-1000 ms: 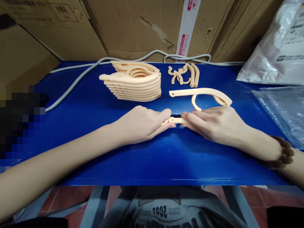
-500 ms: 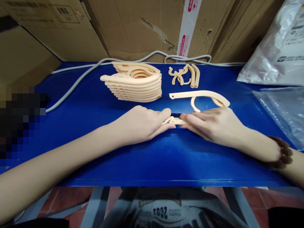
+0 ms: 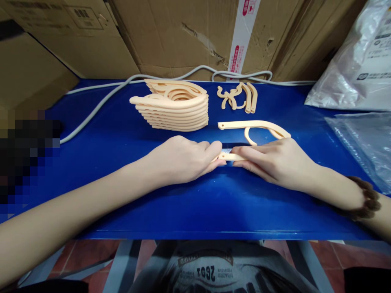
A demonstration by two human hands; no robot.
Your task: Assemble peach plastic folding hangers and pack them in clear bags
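My left hand (image 3: 189, 159) is closed, thumb and fingers pinching a small peach plastic piece that is mostly hidden; it looks like the hook end of a folding hanger. My right hand (image 3: 276, 160) is closed on a peach folding hanger (image 3: 250, 124). One arm of it stretches left above my fingers, with a curved part below. Between my two hands shows a flat holed end (image 3: 227, 156) of the hanger, meeting the piece in my left fingertips. Whether the two parts are locked together I cannot tell.
Behind my left hand is a stack of folded peach hangers (image 3: 177, 110). Loose hooks and arms (image 3: 236, 97) lie to its right. A grey cable (image 3: 195, 72) runs along the cardboard boxes (image 3: 171, 36). Plastic bags (image 3: 351, 73) sit at the right of the blue table (image 3: 195, 211).
The hanger in my right hand has rolled and tilted slightly, its far arm showing a different edge. Less of the small piece shows between my hands, which stay in nearly the same place.
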